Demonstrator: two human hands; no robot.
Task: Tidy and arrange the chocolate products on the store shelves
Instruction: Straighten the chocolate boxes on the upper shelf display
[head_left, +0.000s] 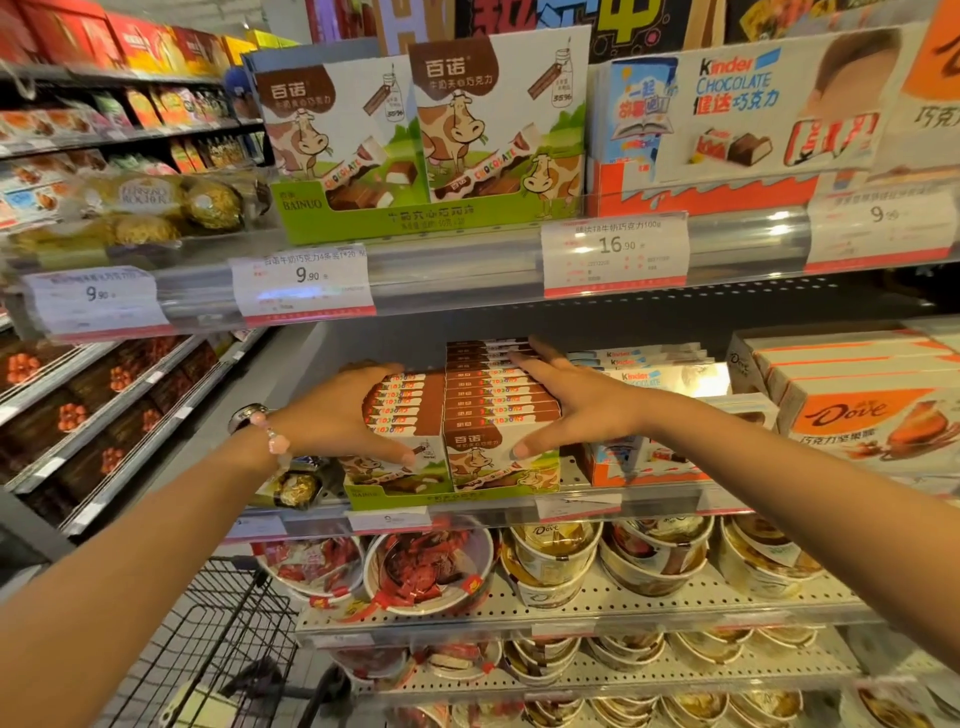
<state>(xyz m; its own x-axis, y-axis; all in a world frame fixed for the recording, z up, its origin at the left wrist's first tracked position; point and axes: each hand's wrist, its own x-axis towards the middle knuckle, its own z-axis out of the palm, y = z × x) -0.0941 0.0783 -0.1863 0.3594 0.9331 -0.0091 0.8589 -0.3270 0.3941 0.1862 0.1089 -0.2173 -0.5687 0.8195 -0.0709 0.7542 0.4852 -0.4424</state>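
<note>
Cow-print choc boxes, two rows w/ long axis front-to-back at shelf front edge: left hand & right hand flat-open grip, pressing both flanks, nothing lifted.

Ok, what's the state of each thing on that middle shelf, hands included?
Left hand: open, flat on the left stack of cow boxes.
Right hand: open, flat on the right stack of cow boxes.
Green tray: upright at the shelf edge, holding both stacks.
Kinder boxes: stacked, untouched.
Dove boxes: stacked, untouched.
</note>
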